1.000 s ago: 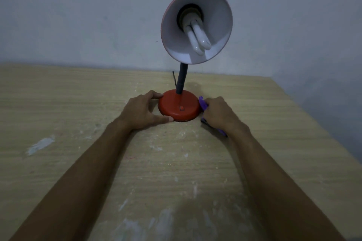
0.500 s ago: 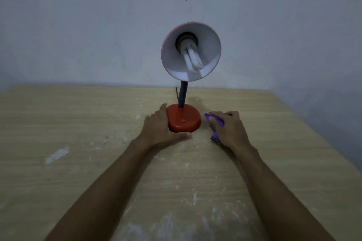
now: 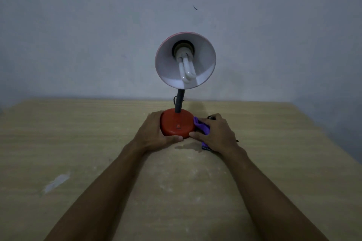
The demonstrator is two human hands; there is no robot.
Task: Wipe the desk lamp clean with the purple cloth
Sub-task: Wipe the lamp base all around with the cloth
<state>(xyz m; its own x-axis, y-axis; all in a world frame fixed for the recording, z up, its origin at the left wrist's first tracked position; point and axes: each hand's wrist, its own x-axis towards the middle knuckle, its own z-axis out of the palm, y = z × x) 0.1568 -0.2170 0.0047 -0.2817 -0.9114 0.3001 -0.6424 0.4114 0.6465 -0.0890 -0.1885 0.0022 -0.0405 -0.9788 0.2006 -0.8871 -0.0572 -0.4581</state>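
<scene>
Purple cloth (image 3: 201, 127) — bunched against round lamp base (image 3: 176, 122).

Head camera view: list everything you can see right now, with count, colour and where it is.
desk lamp: one; red base, dark neck, pink shade white inside; stands on the table near the wall
bulb: one, white, inside the shade
purple cloth: one, purple, against the base's right side
small dark item: one, black, just beyond the cloth; unclear what
table: one, light wood with pale smears, lower frame
wall: one, grey, behind the table
left hand: one, grips the base's left side
right hand: one, holds the cloth to the base
</scene>
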